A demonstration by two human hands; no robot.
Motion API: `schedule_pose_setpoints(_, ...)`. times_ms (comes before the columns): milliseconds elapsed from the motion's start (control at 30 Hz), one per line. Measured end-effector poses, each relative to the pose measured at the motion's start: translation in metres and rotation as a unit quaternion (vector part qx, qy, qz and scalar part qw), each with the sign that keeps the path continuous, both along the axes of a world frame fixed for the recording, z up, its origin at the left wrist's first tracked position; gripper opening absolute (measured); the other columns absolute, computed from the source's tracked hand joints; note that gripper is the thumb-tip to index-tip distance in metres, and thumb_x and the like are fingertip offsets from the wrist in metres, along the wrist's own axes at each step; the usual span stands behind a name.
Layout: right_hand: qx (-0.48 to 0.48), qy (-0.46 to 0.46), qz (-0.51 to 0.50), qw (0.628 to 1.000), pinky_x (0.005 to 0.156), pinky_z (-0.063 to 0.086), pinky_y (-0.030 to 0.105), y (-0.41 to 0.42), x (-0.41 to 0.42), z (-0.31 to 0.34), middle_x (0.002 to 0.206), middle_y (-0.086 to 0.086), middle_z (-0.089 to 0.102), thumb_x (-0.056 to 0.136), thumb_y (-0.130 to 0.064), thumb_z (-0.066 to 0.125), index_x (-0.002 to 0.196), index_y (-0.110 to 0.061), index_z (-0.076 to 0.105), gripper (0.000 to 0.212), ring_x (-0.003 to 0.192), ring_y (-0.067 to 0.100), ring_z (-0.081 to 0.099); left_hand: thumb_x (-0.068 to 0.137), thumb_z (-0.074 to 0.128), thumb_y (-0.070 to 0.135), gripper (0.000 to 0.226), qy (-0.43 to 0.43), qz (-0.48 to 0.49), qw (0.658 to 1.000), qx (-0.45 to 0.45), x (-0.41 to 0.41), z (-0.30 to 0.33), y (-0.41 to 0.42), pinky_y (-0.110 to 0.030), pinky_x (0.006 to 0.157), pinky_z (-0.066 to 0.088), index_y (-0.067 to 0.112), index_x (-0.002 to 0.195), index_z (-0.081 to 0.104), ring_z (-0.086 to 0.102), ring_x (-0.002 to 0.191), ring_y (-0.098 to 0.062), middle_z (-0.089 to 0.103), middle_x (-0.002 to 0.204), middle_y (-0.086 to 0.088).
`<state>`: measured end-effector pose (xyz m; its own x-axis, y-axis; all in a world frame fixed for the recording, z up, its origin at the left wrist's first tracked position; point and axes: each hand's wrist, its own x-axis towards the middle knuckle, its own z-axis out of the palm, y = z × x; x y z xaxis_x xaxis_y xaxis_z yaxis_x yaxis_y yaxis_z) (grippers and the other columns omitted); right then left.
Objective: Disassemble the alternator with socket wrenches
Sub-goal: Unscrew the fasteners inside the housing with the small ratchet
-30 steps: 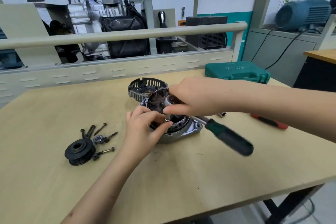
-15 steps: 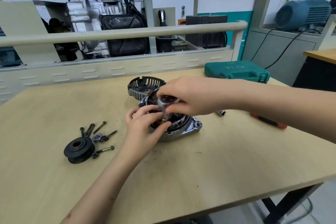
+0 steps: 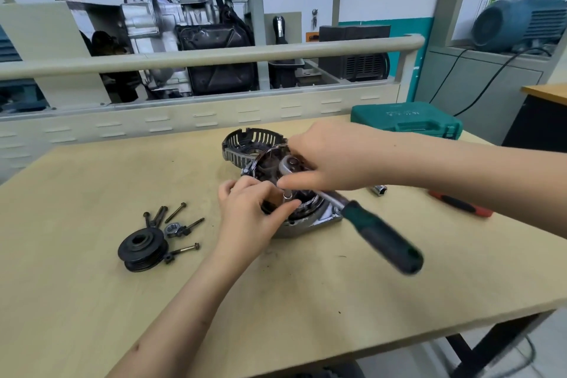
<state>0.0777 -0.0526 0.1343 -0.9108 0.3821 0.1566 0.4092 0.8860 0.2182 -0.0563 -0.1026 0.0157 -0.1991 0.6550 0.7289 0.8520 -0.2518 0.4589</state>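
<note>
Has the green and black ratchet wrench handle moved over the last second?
Yes. The green and black ratchet wrench handle swung out of sight, then came back, pointing toward the near right table edge again, while the black pulley wheel stayed put.

Head-worn wide-angle view, looking forward and down over the tabletop [image 3: 92, 301].

The single camera sits above the person's own forearms, which enter from the bottom and right edges and meet at the alternator [image 3: 294, 212] near frame centre, close below the lens. The view faces a railed bench [image 3: 214, 55] and wall posters beyond the tabletop's far edge; straight lines bow toward the borders.
</note>
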Motion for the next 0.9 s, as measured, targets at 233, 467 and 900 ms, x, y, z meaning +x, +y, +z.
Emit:
schedule_pose_setpoints(233,-0.066,-0.007,0.031,0.997,0.066,0.034,0.028,0.003,0.001,-0.003,0.085,0.004,0.056,0.091,-0.038,0.047,0.105,-0.007,0.053,0.034,0.077,0.021,0.051,0.066,0.069,0.036,0.027,-0.031,-0.063,0.997,-0.031,-0.007,-0.002,0.001,-0.017,0.091,0.018,0.009,0.068,0.068,0.048,0.085,0.012,0.056,0.075,0.023)
schedule_pose_setpoints(467,-0.104,0.010,0.032,0.994,0.062,0.026,0.025,0.001,0.007,-0.008,0.089,0.000,0.051,0.092,-0.034,0.049,0.107,-0.009,0.047,0.029,0.074,0.014,0.040,0.065,0.070,0.039,0.030,0.029,-0.020,0.999,-0.013,-0.005,0.000,0.004,-0.020,0.089,0.017,0.010,0.066,0.065,0.046,0.083,0.004,0.056,0.075,0.016)
schedule_pose_setpoints(900,-0.060,-0.030,0.025,0.997,0.071,0.041,0.035,0.007,0.007,0.000,0.092,0.003,0.058,0.092,-0.039,0.044,0.109,-0.010,0.049,0.033,0.086,0.022,0.054,0.068,0.078,0.029,0.024,-0.027,-0.034,0.999,-0.012,-0.003,-0.002,0.002,-0.016,0.101,0.005,0.007,0.071,0.070,0.050,0.096,0.002,0.055,0.082,0.020)
